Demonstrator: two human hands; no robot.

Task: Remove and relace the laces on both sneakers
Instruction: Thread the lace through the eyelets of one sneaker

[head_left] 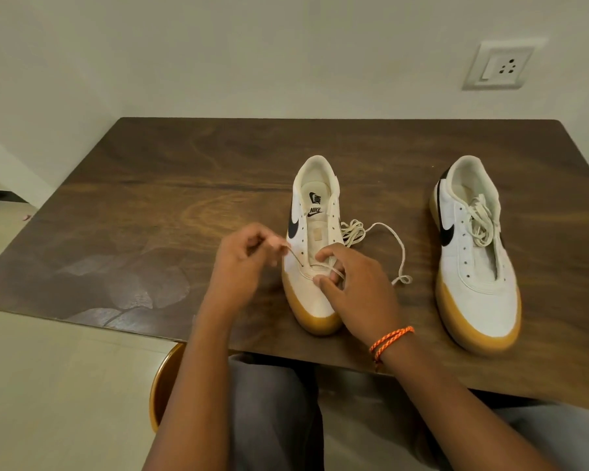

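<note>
A dark wood-grain surface (150,185) carried two white sneakers with gum soles — toes pointing toward its near edge. The nearer sneaker (315,246) stood around the middle, a loose lace (385,239) trailing from it onto the wood at its right. The second sneaker (473,253) stood well apart — nearer the right edge.

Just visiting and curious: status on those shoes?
Left hand pinches lace end; right hand holds lace on left sneaker. Right sneaker unlaced. Nothing blocking.
</note>
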